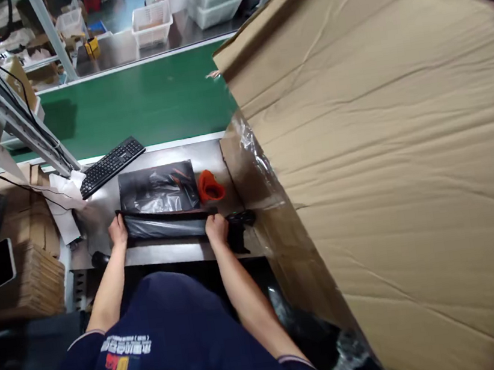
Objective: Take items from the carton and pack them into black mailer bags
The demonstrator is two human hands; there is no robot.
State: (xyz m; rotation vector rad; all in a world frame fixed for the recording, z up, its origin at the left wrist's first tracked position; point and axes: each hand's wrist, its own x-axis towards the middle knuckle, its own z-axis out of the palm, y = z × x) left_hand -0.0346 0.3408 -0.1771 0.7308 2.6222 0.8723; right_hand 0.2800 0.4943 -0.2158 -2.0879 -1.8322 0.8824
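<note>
On the metal bench lies a dark plastic bag (159,187), its glossy film catching the light. Its near part, a grey band (166,226) with a black edge, is drawn toward my body. My left hand (117,230) grips the left end of this band, fingers closed. At the other end my right hand (217,228) is closed on the right corner. What is inside the bag is hidden. An orange ring-shaped object (210,187), perhaps a tape roll, sits just right of the bag. Dark items (240,219) lie beside my right hand.
Behind the bench runs a green conveyor belt (149,101). A black keyboard (112,165) lies at the bench's back left. Large cardboard (398,159) rises along the right. Stacked flat cartons (43,278) and a phone (3,262) are at left. White baskets (152,24) stand beyond.
</note>
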